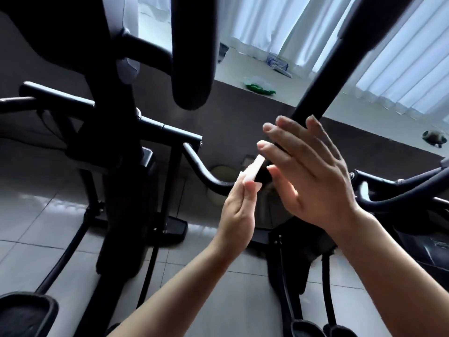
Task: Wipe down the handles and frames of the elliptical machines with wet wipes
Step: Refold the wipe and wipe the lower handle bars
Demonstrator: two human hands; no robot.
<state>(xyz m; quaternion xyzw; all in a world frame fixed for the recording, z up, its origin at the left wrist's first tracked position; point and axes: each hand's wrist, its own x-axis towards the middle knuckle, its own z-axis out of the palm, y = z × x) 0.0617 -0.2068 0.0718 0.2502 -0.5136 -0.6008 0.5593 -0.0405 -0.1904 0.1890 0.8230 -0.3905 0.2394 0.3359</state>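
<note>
A black elliptical machine fills the view, its centre column [116,147] to the left. Its right handle bar [323,76] slants from the upper right down to the middle. My right hand [313,176] lies against the lower part of that bar, fingers straight and spread, not curled round it. My left hand [239,212] is just below and left of it and pinches a folded white wet wipe [251,170] at the fingertips. The wipe's upper end touches the bar where it meets a curved black tube [206,171].
A padded black handle end [192,93] hangs above the hands. A foot pedal [26,314] sits at the lower left. A grey ledge [303,98] under white curtains carries a green packet [260,87] and a blue-white pack [279,63]. More black frame tubing [401,188] lies at right.
</note>
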